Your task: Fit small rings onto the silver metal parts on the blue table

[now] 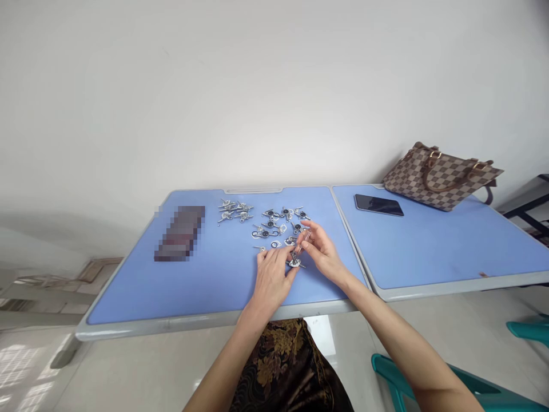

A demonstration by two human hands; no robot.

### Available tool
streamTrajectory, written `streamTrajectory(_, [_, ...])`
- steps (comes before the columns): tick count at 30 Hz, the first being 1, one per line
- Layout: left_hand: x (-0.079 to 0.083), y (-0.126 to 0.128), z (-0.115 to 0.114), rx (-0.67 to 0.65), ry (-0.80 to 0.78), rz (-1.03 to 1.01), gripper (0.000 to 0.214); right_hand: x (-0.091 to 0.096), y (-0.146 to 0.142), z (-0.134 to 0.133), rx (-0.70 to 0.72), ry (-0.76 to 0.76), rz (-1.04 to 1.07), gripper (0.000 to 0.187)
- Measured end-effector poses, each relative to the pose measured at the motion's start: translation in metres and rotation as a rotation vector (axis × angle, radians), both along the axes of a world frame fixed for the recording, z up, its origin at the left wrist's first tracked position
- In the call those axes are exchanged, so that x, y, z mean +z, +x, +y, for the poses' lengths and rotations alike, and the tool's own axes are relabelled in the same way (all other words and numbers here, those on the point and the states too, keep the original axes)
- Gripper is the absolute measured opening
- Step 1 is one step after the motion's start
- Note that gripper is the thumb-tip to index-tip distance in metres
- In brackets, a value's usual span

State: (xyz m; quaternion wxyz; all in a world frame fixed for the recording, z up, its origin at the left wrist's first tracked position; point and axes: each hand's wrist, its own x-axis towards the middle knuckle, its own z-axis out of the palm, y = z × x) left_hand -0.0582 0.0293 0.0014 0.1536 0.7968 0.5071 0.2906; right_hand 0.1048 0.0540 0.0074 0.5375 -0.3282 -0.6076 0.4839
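My left hand [273,273] rests on the blue table top, its fingers closed around a small silver metal fitting [294,262] that looks like a little lock with thin arms. Just right of it, my right hand [319,252] pinches a small, clear or shiny piece [303,240] whose kind I cannot make out. Beyond my hands lie several similar fittings with round black centres [271,224], mixed with loose flat rings [275,244]. A small key-like piece [259,248] lies beside my left fingers. Farther left is a group of silver fittings [235,210].
A blurred-out dark rectangular item [180,233] lies on the left of the table. On the adjoining right table are a black phone [379,205] and a checkered handbag [441,177]. A seam [349,234] parts the tables. Green stools [472,383] stand at lower right; a white wall rises behind.
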Motion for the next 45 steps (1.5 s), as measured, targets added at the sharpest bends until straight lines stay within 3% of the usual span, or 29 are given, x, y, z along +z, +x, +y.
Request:
streamTrajectory(7, [0.001, 0.000, -0.001, 0.038, 0.017, -0.010, 0.029, 0.001, 0.005, -0.001, -0.060, 0.024, -0.001, 0.039])
streamTrajectory(16, [-0.002, -0.001, 0.000, 0.006, 0.041, 0.054, 0.018, -0.001, -0.001, -0.006, -0.028, 0.053, 0.001, 0.035])
streamTrajectory(33, [-0.003, 0.000, 0.001, 0.014, 0.025, 0.058, 0.028, -0.004, -0.005, -0.008, -0.070, 0.207, -0.152, 0.026])
streamTrajectory(45, [-0.004, 0.000, 0.002, 0.011, 0.025, 0.055, 0.025, 0.002, -0.005, -0.005, -0.104, 0.468, -0.369, 0.032])
